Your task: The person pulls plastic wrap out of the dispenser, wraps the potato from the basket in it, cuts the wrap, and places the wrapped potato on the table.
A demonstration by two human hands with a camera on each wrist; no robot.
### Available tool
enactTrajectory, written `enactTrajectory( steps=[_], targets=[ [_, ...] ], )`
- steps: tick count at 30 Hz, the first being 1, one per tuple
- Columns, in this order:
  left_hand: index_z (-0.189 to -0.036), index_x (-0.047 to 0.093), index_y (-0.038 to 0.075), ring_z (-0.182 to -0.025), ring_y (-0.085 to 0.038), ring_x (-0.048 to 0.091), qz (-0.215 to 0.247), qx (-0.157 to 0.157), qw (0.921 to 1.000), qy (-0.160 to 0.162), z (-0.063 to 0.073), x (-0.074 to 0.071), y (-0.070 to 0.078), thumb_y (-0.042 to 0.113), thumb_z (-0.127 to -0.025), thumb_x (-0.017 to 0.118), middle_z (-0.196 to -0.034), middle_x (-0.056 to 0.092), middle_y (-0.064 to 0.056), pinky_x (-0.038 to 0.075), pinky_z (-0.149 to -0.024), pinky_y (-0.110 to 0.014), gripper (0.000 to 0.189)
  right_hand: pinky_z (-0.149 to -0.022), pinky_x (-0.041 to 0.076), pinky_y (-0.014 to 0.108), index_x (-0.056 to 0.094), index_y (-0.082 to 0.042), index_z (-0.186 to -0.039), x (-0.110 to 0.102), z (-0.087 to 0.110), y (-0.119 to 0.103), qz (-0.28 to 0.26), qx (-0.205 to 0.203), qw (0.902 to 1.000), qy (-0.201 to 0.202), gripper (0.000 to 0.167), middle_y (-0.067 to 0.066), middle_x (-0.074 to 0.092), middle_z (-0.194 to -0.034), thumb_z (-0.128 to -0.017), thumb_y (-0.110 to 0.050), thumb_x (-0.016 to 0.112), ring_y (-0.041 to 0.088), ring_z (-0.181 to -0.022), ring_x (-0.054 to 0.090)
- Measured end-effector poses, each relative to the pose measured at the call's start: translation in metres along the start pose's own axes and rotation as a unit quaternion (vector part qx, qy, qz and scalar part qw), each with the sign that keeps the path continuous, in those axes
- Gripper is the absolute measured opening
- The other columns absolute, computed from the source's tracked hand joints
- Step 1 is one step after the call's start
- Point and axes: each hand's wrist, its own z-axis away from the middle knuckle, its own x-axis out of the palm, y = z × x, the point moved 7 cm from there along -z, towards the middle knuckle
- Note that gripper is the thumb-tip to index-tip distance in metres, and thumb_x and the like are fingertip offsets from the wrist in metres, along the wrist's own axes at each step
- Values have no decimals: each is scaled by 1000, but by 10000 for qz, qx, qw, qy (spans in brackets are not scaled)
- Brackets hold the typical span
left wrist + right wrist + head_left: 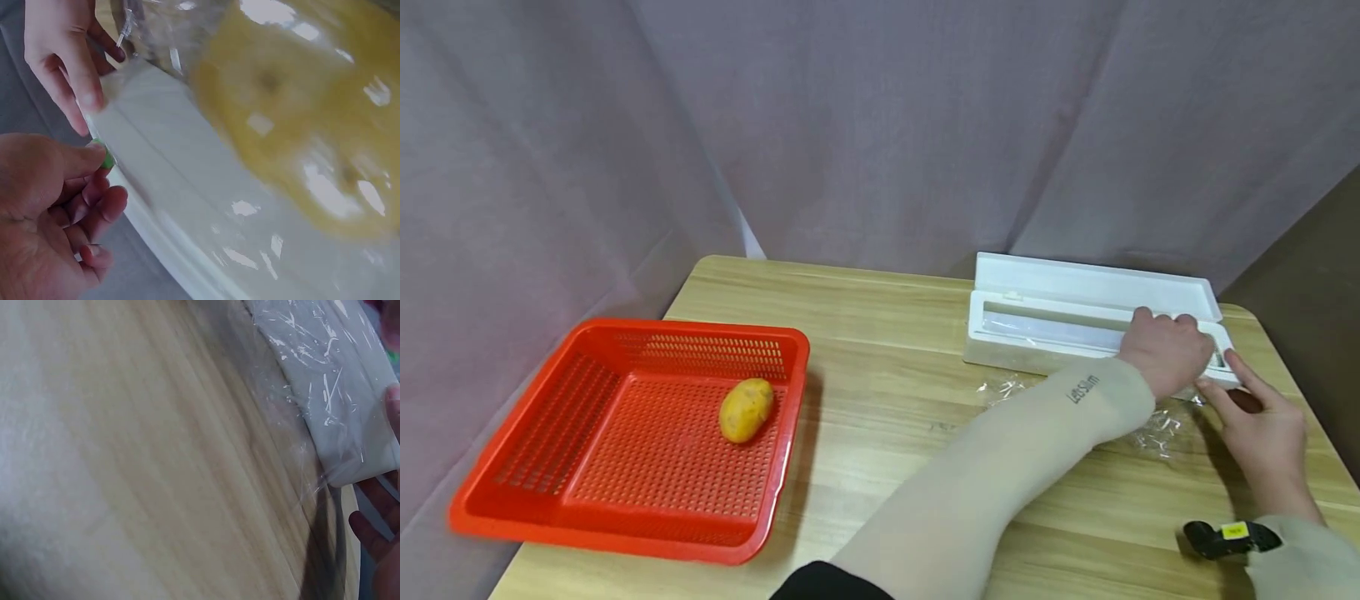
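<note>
A grey curtain (880,133) hangs behind a wood-grained table (887,358), and a dark brown surface (1307,333) fills the far right corner. At the far right of the tabletop stands a long white box (1011,354), its lid (1097,283) raised along the far side and a pale strip (1052,327) lying in the opening. The left hand (1168,354) reaches across to the right part of the box; the left wrist view shows its thumb and forefinger pinching a small green piece (106,156) at the box's edge, the other fingers curled loosely. Close to its right, the right hand (1262,425) grips the box's right end between thumb and fingers. Crinkled clear film (1157,433) spreads over the near side of the box and onto the table; through it, the left wrist view shows a large, blurred yellow thing (269,94), which I cannot identify. A pale sleeve (1045,442) covers the left forearm, and a black device (1202,540) with a yellow label sits at the right wrist. Well apart, at the left of the table, a red basket (625,546) holds one yellow, oval, potato-like item (747,410) toward its right side.
</note>
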Motion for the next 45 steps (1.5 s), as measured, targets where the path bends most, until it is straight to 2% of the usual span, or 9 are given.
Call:
enactTrajectory(
  steps=[2,7,13,17,24,27,37,39,45],
  targets=[
    [-144,56,56,-123,3,53,-28,-23,10000,-55,7,1,-11,45,-115,37,-142,53,27,32,-107,-29,36,-73,42,-4,56,-27,-153,0,0,0,-91,16,10000,33,58,-37,59,-116,-100,-21,78,-30,-81,52],
    [-142,58,55,-122,1,53,-332,29,9994,-54,25,6,-41,37,-117,34,-145,51,26,34,-105,-30,39,-69,41,-4,56,-28,-153,0,-3,-1,-122,21,9999,51,59,-47,56,-94,-99,-23,79,-29,-78,53],
    [-139,63,48,-120,-3,56,-434,181,9989,-42,46,18,-81,30,-118,37,-149,51,21,34,-106,-31,39,-70,39,-4,53,-36,-154,3,-2,3,198,297,9994,-44,62,-33,63,-120,-99,-32,79,-29,-79,49],
    [-140,64,45,-124,-6,56,-593,181,9981,-18,59,22,-105,28,-117,37,-147,53,19,35,-109,-33,40,-69,39,-4,54,-37,-154,2,-3,3,100,345,9993,-70,62,-43,59,-102,-98,-32,80,-29,-77,49],
    [-138,68,37,-124,-10,57,-886,208,9956,235,85,26,-139,24,-116,39,-139,59,13,39,-105,-34,38,-71,36,-5,53,-36,-154,0,-3,1,47,252,9996,-128,62,-43,61,-104,-98,-31,80,-31,-76,48],
    [-137,69,35,-124,-12,57,-942,184,9950,273,95,29,-154,23,-116,40,-137,60,12,40,-104,-35,38,-70,37,-5,55,-34,-153,2,-3,1,-97,167,9997,-144,62,-50,52,-86,-98,-28,80,-31,-75,50],
    [-131,72,31,-122,-15,59,-1194,-46,9924,303,115,39,-188,22,-114,44,-132,63,10,43,-102,-36,33,-73,39,-5,54,-38,-153,4,-1,7,102,355,9993,-67,61,-14,56,-145,-98,-31,80,-30,-79,49],
    [-131,71,32,-124,-16,59,-1264,-81,9915,295,116,39,-189,23,-114,44,-132,63,11,43,-101,-36,33,-72,38,-5,55,-39,-153,3,-2,7,107,367,9993,-40,61,-20,58,-139,-98,-31,80,-30,-78,49],
    [-135,68,33,-124,-15,57,-1429,-121,9893,276,119,38,-187,30,-113,46,-134,59,8,42,-101,-37,31,-69,37,-5,55,-35,-153,3,-4,4,-57,189,9997,-149,61,-49,55,-85,-98,-28,81,-30,-74,51]
  ],
)
